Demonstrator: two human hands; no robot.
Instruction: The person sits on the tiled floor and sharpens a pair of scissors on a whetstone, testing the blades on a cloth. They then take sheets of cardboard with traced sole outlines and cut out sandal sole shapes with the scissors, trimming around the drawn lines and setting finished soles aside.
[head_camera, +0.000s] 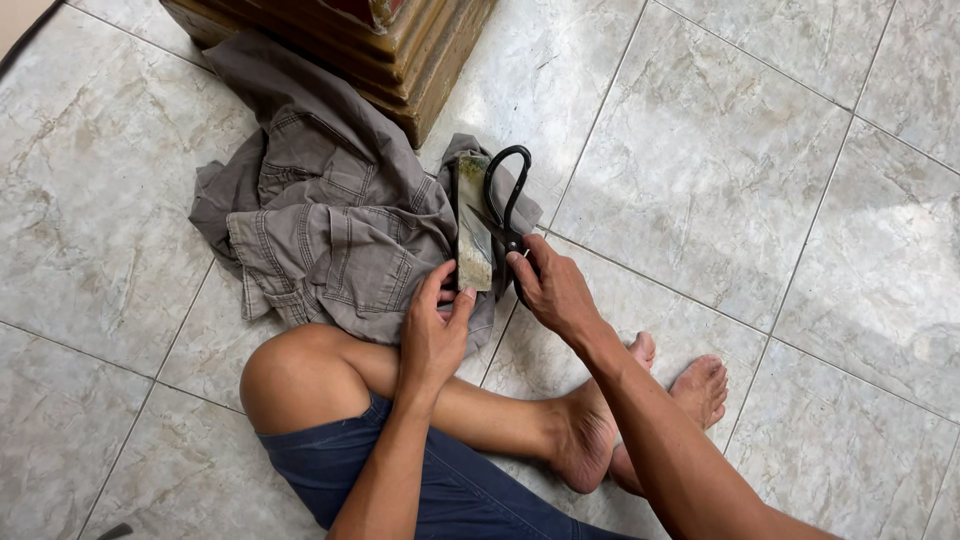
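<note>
Nearest to you are your own legs, crossed on the tiled floor (700, 180): the bent knee (290, 375) in dark blue shorts (440, 495) lies just this side of the sharpening stone, and your two bare feet (640, 410) rest to the right of it and closer to you, one over the other

Your left hand (432, 335) sits at the near end of the sharpening stone (473, 225), a long, flat, greenish-grey block that runs away from you. The fingers are curled and the thumb and fingertips press against the stone's near end, gripping it in place

Your right hand (552, 290) is just right of the stone's near end, fingers drawn together and closed on the blade end of a pair of black-handled scissors (505, 200). The scissors lie along the stone's right edge, touching it, with the large loop handles pointing away from you past the stone's far half. You cannot tell whether the blades are apart or together, since your fingers cover them

Under the stone and spreading to its left is a crumpled grey garment (320, 220) with stitched pockets and seams; the stone rests on its right-hand folds

Beyond the stone, further from you, stands the corner of a stepped wooden base (410, 60) in brown, with the garment's far edge lying against its foot
</note>
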